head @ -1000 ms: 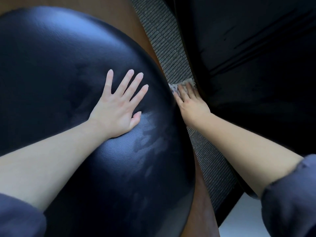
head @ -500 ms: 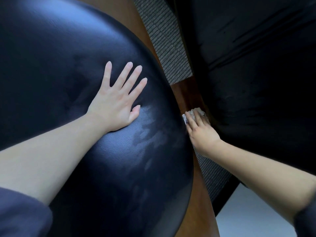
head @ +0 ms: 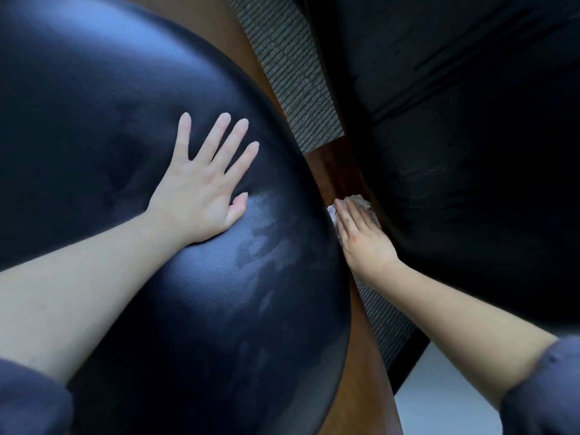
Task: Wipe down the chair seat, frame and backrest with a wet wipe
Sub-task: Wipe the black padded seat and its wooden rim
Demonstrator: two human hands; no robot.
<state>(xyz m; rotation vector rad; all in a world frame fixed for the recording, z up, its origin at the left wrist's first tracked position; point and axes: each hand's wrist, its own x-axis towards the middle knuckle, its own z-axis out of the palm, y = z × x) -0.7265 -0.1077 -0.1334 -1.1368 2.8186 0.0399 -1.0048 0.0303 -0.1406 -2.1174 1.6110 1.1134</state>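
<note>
The black leather chair seat fills the left of the view, with damp streaks near its right edge. My left hand lies flat on the seat, fingers spread. My right hand presses a crumpled white wet wipe with straight fingers onto the brown wooden frame, in the gap to the right of the seat. Most of the wipe is hidden under the fingers. A black padded surface, likely the backrest, rises just right of that hand.
A grey woven rug shows beneath the frame, both beyond the wipe and under my right forearm. Pale floor appears at the bottom right. The gap between seat and black padding is narrow.
My right hand slid the wipe along the wooden frame toward me, then barely moved in the last half second. My left hand stayed flat on the seat.
</note>
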